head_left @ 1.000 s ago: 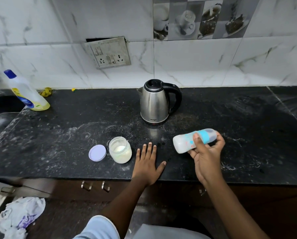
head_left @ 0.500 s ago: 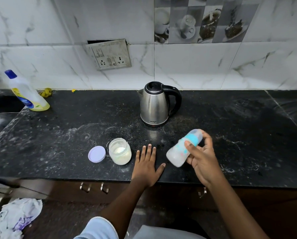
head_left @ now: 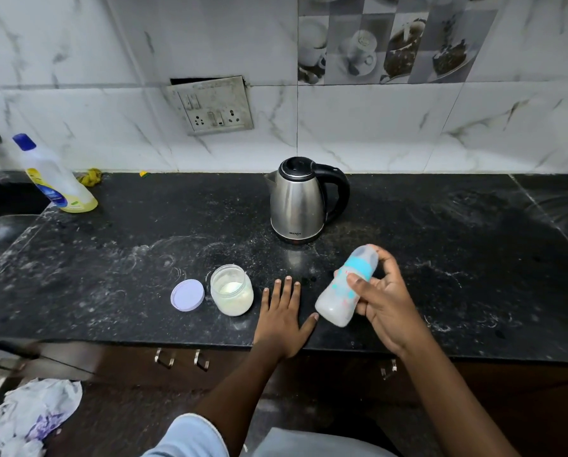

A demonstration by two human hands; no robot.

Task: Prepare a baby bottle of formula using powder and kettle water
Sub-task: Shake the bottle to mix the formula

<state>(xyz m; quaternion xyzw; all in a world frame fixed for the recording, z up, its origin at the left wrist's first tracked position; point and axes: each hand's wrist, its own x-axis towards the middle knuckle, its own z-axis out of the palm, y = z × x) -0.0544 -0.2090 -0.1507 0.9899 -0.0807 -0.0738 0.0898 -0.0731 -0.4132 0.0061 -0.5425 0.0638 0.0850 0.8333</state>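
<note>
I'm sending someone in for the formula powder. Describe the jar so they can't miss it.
Start at the steel kettle on the black counter. Come toward the front edge, slightly left: the jar stands between a loose lilac lid and a flat left hand. It alone is clear, open-topped, with white powder inside.

Two bare forearms, left hand (head_left: 281,316), right hand (head_left: 386,303), pale blue sleeve (head_left: 190,437) at lower edge

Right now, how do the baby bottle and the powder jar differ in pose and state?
The baby bottle is held tilted above the counter in the right hand; the powder jar stands upright on the counter. The bottle is closed with its blue cap; the jar is open, and its purple lid lies beside it. Both hold something white.
</note>
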